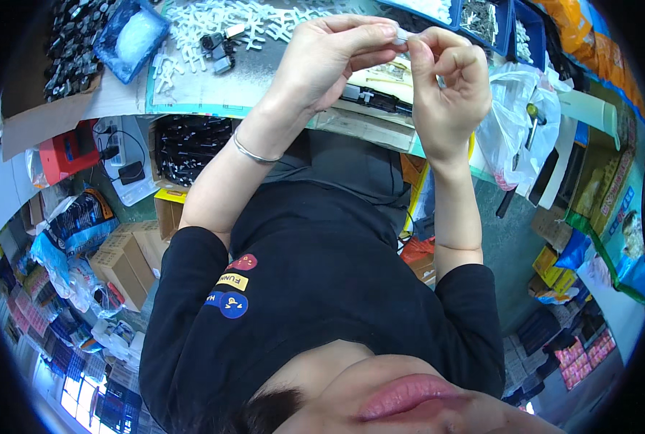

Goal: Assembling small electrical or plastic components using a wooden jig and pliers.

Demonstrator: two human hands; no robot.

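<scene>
My left hand (326,61) reaches over the worktable with thumb and fingertips pinched on a small white plastic piece (402,35). Close against it, my right hand (452,90) is closed too, thumb and forefinger meeting at the other end of the same piece. The fingertips cover much of it, so its exact shape is hard to make out. Left of my hands, many white branched plastic pieces (181,40) lie scattered over the table. Two black-and-white parts (221,50) rest among them.
Blue bins of small parts (512,32) stand at the far right, and a blue tray (105,45) at the far left. Black parts (76,50) are heaped beside that tray. A clear plastic bag (507,116) hangs at the right edge. Below sits a box of black pieces (192,145).
</scene>
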